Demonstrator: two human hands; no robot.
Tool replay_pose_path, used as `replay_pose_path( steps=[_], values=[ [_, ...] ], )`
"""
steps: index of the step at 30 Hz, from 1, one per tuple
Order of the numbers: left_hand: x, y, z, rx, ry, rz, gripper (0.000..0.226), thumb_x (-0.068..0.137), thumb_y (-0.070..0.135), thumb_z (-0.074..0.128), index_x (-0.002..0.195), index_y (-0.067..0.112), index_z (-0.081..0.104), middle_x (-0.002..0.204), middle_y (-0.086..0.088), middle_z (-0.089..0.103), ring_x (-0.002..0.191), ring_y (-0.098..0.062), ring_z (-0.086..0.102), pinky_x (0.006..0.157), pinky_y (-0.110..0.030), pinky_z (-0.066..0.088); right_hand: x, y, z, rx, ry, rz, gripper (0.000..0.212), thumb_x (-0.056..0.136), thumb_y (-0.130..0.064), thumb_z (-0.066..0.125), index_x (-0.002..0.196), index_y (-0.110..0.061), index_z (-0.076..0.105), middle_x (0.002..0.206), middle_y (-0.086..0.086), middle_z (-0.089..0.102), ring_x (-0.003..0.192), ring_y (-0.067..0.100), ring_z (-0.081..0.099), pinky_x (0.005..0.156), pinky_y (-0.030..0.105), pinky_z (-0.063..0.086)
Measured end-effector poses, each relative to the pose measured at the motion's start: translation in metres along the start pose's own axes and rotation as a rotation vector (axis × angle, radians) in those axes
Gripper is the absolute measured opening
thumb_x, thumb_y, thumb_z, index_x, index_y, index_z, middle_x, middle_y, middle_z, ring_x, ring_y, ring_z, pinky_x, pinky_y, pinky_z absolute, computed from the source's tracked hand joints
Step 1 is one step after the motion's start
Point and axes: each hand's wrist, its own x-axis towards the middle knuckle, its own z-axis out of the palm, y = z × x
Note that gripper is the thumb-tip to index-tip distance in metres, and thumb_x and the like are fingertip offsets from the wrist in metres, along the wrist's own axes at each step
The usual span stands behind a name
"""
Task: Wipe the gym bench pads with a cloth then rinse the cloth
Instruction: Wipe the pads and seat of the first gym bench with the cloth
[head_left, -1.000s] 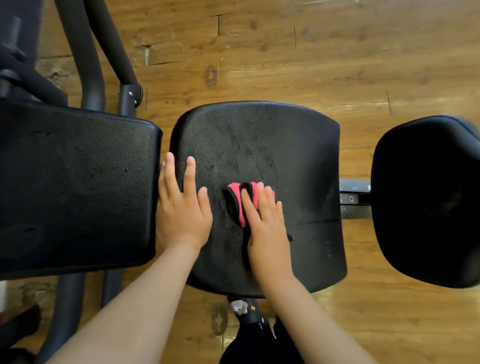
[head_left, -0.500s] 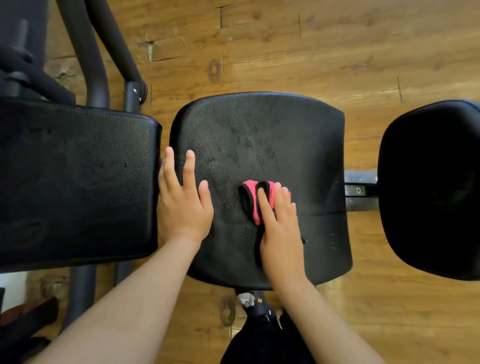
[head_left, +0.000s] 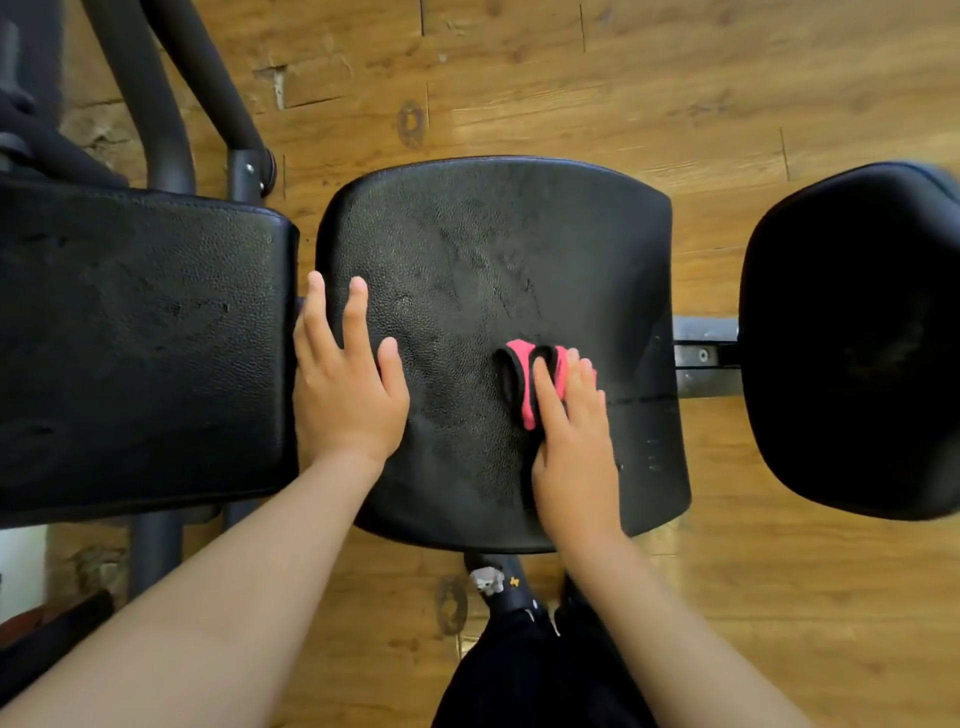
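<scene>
A black seat pad fills the middle of the view, its leather streaked with wipe marks. My right hand lies flat on a folded pink cloth with black trim and presses it onto the pad's right half. My left hand rests flat on the pad's left edge, fingers straight and spread. A larger black back pad sits to the left, and a third black pad to the right.
Dark metal frame tubes rise at the upper left. A grey metal bar joins the seat pad to the right pad. Wooden plank floor surrounds the bench. My dark trouser legs stand just below the seat pad.
My right hand has slid the pink cloth to the right across the seat pad. My left hand has stayed on the pad's left edge.
</scene>
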Motion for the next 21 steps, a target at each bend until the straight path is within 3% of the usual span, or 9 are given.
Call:
replay_pose_path(
  steps=[4, 10, 17, 21],
  values=[
    [0.0, 0.0, 0.0, 0.002, 0.007, 0.002, 0.054, 0.095, 0.029, 0.045, 0.146, 0.014, 0.034, 0.156, -0.019, 0.021, 0.137, -0.04, 0.031, 0.1, -0.053, 0.041, -0.031, 0.005, 0.002, 0.031, -0.007, 0.009, 0.079, 0.075, 0.011, 0.034, 0.148, -0.02, 0.034, 0.158, 0.01, 0.02, 0.147, 0.026, 0.012, 0.12, 0.041, 0.01],
    [0.0, 0.0, 0.001, 0.011, 0.024, 0.009, 0.054, 0.095, 0.028, 0.044, 0.146, 0.013, 0.034, 0.155, -0.02, 0.022, 0.136, -0.04, 0.031, 0.103, -0.052, 0.038, 0.033, 0.016, -0.011, 0.051, -0.053, 0.049, 0.082, 0.078, 0.017, 0.037, 0.149, -0.023, 0.03, 0.16, 0.01, 0.016, 0.148, 0.027, 0.009, 0.118, 0.034, -0.001],
    [-0.001, 0.001, 0.0, 0.011, 0.026, 0.009, 0.054, 0.096, 0.028, 0.044, 0.147, 0.013, 0.033, 0.156, -0.02, 0.021, 0.137, -0.039, 0.03, 0.105, -0.05, 0.036, -0.03, 0.022, -0.002, 0.079, -0.006, 0.073, 0.085, 0.073, 0.019, 0.04, 0.149, -0.02, 0.034, 0.159, 0.01, 0.018, 0.148, 0.026, 0.012, 0.12, 0.041, 0.008],
    [-0.001, 0.001, 0.001, 0.01, 0.029, 0.009, 0.055, 0.095, 0.03, 0.042, 0.147, 0.014, 0.033, 0.156, -0.02, 0.021, 0.138, -0.039, 0.03, 0.104, -0.051, 0.037, 0.008, 0.039, -0.013, 0.037, -0.064, 0.028, 0.085, 0.074, 0.016, 0.04, 0.149, -0.024, 0.032, 0.159, 0.009, 0.018, 0.148, 0.025, 0.012, 0.12, 0.04, 0.005]
  ],
)
